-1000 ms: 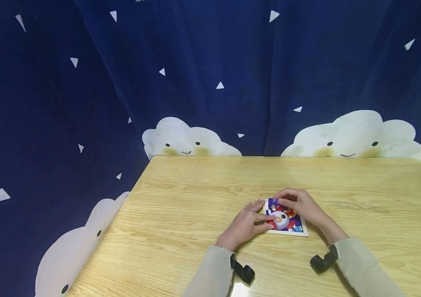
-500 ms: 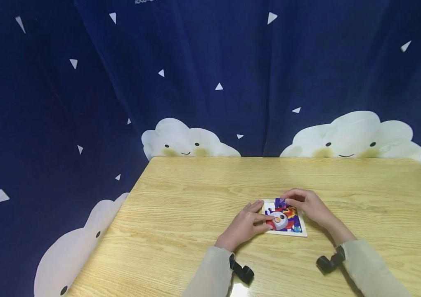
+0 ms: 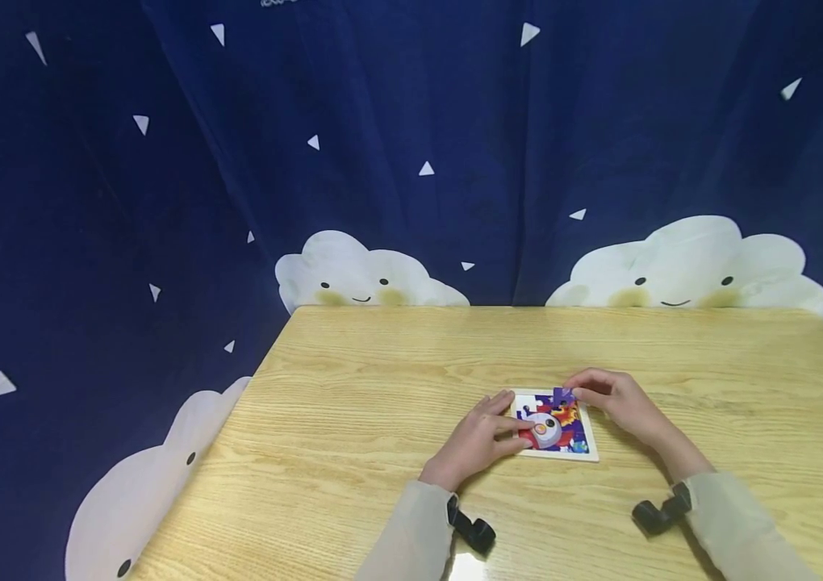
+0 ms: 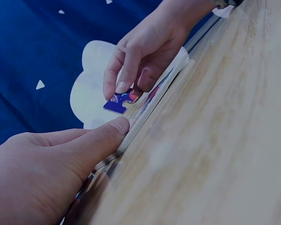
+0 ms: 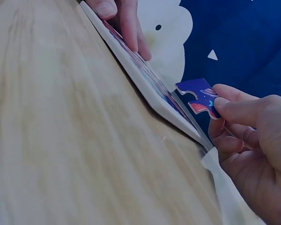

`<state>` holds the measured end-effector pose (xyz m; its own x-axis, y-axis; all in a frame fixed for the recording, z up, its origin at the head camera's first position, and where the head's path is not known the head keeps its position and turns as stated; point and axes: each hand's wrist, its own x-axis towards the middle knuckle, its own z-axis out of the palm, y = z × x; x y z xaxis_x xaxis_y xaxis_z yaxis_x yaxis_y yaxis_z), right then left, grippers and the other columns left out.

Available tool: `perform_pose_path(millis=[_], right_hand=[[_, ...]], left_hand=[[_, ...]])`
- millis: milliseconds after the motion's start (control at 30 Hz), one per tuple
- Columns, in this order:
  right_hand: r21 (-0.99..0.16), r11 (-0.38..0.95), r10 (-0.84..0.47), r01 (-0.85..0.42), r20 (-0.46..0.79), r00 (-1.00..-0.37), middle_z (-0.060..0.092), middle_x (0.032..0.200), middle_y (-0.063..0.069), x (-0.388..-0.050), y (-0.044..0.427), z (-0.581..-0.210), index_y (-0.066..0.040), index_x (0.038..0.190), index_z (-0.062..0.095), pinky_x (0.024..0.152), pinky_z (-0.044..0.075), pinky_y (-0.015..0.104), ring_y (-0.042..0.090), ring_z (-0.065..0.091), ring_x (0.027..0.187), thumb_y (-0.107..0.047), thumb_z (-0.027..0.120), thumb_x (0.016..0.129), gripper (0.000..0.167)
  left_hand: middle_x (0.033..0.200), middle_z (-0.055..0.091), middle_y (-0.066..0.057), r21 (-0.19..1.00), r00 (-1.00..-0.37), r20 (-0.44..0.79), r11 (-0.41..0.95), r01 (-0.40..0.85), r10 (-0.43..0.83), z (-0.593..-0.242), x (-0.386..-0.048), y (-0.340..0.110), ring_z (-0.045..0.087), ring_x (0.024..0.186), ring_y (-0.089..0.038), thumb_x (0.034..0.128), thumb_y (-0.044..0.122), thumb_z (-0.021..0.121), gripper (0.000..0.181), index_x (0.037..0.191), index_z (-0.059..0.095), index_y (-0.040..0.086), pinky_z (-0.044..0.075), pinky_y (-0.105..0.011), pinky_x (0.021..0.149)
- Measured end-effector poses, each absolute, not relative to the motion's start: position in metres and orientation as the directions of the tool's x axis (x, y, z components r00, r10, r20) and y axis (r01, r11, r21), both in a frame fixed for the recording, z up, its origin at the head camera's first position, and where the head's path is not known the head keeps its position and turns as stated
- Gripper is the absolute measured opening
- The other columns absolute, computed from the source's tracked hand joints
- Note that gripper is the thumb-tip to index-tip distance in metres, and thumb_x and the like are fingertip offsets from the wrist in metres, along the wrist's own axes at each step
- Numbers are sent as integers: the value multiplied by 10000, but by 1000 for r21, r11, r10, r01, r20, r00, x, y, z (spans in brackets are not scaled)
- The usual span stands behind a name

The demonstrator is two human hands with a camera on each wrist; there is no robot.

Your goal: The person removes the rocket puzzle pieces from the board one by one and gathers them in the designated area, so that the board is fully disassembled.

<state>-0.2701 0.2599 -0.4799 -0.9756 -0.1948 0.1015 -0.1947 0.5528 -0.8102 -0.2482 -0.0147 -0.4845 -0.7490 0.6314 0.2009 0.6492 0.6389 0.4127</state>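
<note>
Step in hand: we take this to be the handling of one jigsaw piece (image 3: 563, 396) at the board's top right corner; whether it is being set in or lifted out, we cannot tell from this pose.
Piece: we find it over that corner in the head view; both wrist views show it tilted and raised, blue-purple with a ringed planet.
Right grip: the right hand (image 3: 625, 407) grasps the piece, pinching one edge between thumb and fingers.
Left grip: the left hand (image 3: 480, 440) is not clenched; its fingers lie extended on the left side of the board (image 3: 591, 444), touching both its edge and the printed character (image 3: 546, 436).
Board: it lies flat on the surface (image 3: 382, 363), and we see a pale gap (image 3: 525, 403) at its upper left.
Next move: we think it calls for a steady board under the left hand and a piece turned level, so its tabs do not catch on the neighbours.
Count, work: two hands, one loose piece, one board, one gap in plain view; what lies beneath the piece is hidden, and the seams are too small for us to count the fitted ones.
Count, around: two sleeves (image 3: 745, 524), two black wrist mounts (image 3: 662, 510), three clouds (image 3: 375, 270) on the curtain (image 3: 382, 121).
</note>
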Motion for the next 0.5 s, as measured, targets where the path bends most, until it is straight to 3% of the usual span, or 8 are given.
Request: perform_pose_path(millis=[500], right_hand=[[-780,609,-130,-143,79,-988,663,1228,115,-261,287,-479,-142,1144,704,849,438,92,-168,517,960,-348,571,988,291]], left_hand=[[1556,403,-97,412,-744,213,632,656,633,-484,-248,-15,343,1478,-212,930,423,630,354,1247,680,272,249,-354,1247]])
